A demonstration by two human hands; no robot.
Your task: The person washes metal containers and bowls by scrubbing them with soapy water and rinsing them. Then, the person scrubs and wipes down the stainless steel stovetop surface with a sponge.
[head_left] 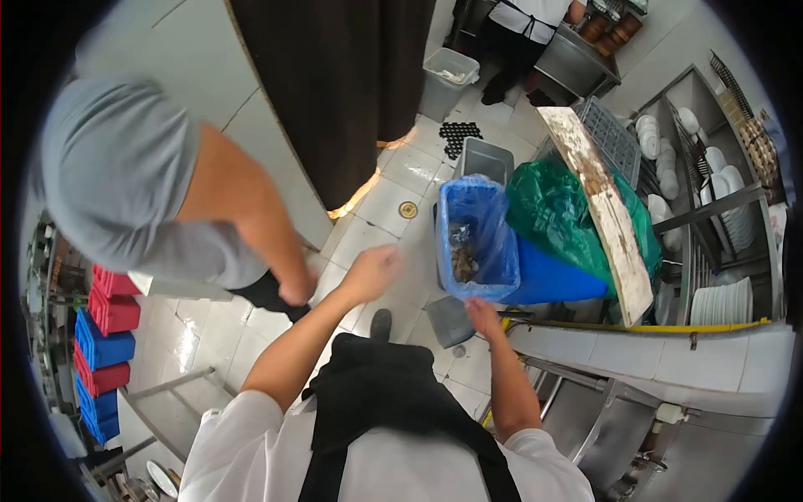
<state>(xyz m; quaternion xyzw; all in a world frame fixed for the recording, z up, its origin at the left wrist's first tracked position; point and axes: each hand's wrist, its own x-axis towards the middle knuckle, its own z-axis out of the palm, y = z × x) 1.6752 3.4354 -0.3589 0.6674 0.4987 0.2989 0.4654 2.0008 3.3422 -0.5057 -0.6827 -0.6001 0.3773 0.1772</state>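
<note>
My left hand (374,274) is raised over the tiled floor, left of the bin, and smeared by motion; its fingers cannot be made out. My right hand (483,318) is closed at the near rim of a bin lined with a blue plastic bag (449,209), seemingly pinching the liner's edge. Inside the bag lies brownish refuse (462,261). Close to my right hand, a grey plastic piece (450,321) rests on the floor.
Another person (251,201) stands at my left, arm lowered. A green bag (544,205) and a worn board (600,209) lie right of the bin. Dish racks hold white plates (721,303). Red and blue crates (104,343) are stacked left. Another person (523,33) stands far back.
</note>
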